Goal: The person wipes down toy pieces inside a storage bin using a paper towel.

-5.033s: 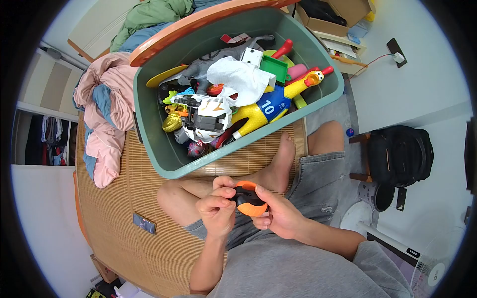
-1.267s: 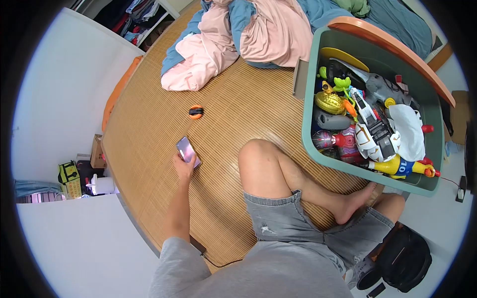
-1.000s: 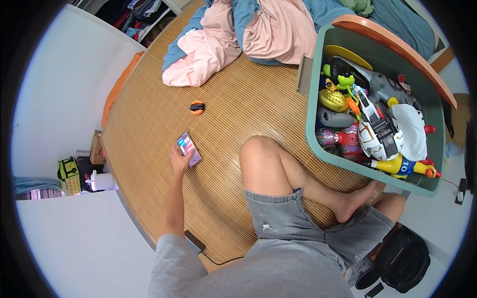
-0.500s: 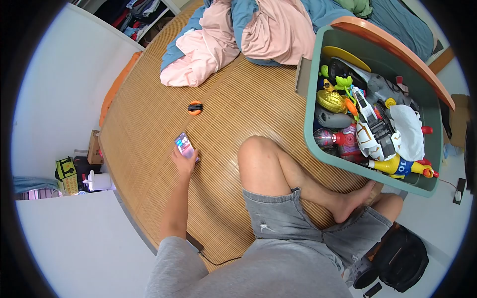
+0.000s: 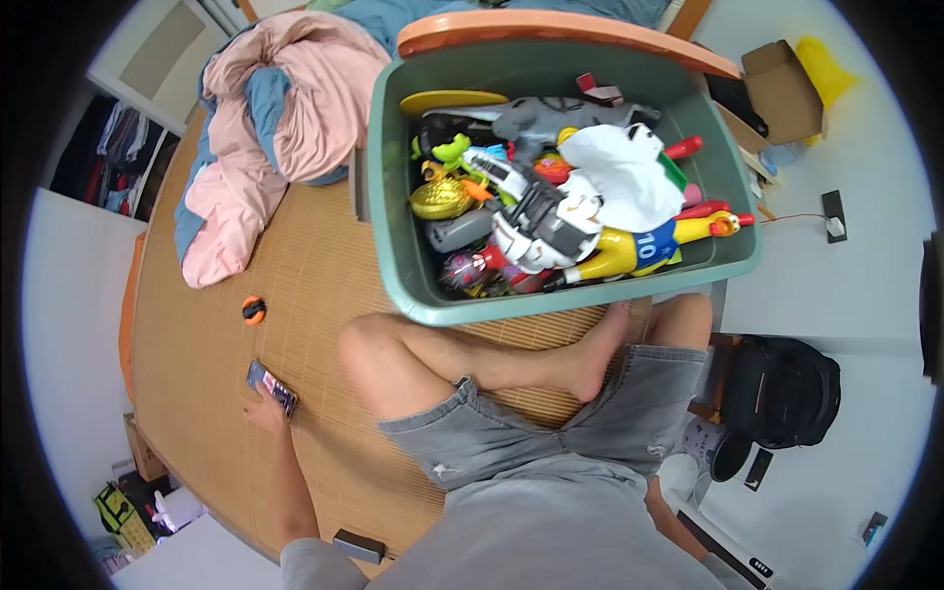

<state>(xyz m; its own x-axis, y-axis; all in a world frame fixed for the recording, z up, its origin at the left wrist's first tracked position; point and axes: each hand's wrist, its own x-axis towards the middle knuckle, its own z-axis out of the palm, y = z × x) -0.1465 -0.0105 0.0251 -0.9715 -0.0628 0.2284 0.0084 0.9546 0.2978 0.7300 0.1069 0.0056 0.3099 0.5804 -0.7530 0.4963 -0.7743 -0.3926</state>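
My left hand [image 5: 265,412] rests at the near left side of a smartphone [image 5: 282,394] on the woven mat. One finger is stretched over its lit screen, and the hand does not appear to wrap around the phone. A little beyond the phone is an orange and black ring-shaped object [image 5: 254,311]. My right forearm [image 5: 678,516] shows beside my hip, but the right hand itself is hidden.
Beyond my crossed legs stands a green bin [image 5: 442,313] of toys, including a yellow rubber chicken [image 5: 615,258]. Its orange lid [image 5: 570,28] leans behind. Bunched pink and blue bedding [image 5: 315,88] lies back left. A black backpack [image 5: 787,393] is at right.
The view has turned to the right, so the bin sits more central. My left hand has shifted from the phone's near end to its left side, with a finger over the screen.
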